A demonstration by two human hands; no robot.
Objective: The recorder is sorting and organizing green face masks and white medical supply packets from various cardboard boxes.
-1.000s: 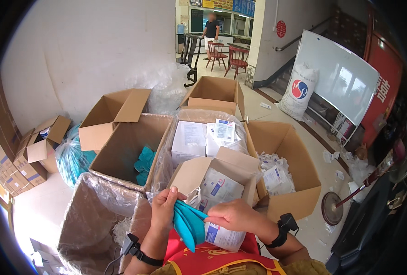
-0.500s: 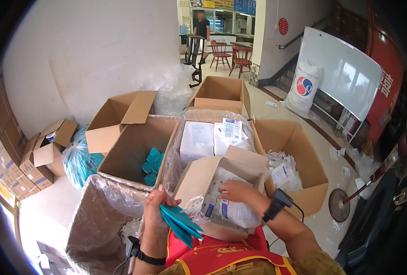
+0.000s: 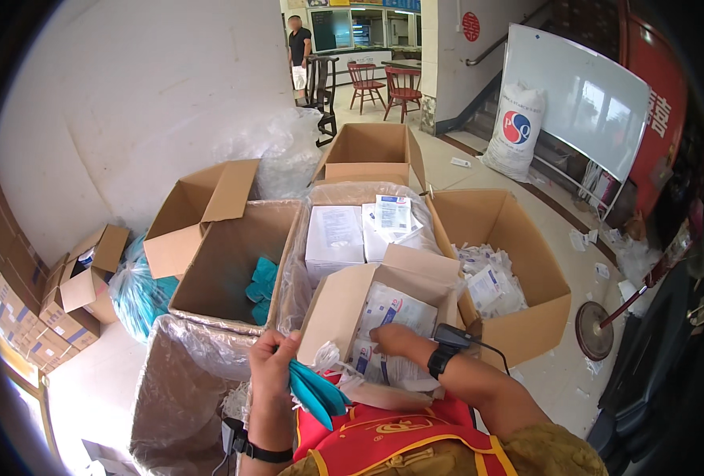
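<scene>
My left hand (image 3: 275, 361) is closed on several folded teal sheets (image 3: 318, 394), which hang down beside the near box. The fingers of my right hand (image 3: 401, 341) are curled inside a small open carton (image 3: 337, 313) resting against my lap. They touch white printed packets (image 3: 395, 309), but their tips are partly hidden, so what they grip is unclear. White strings or straps (image 3: 329, 357) spill over the carton's left side. More teal folded pieces (image 3: 263, 282) lie in the large carton at the left.
Behind the small carton, a plastic-lined box (image 3: 288, 293) holds white boxes (image 3: 334, 238). A carton (image 3: 526, 274) of white packets stands right; a plastic-lined carton (image 3: 169, 381) stands near left. A stand base (image 3: 594, 331) is on the floor at right. A person (image 3: 299, 51) stands far back.
My right hand has moved slightly left and down within the small carton. My left hand has shifted a little, and the teal sheets now hang more steeply. The far person appears further left.
</scene>
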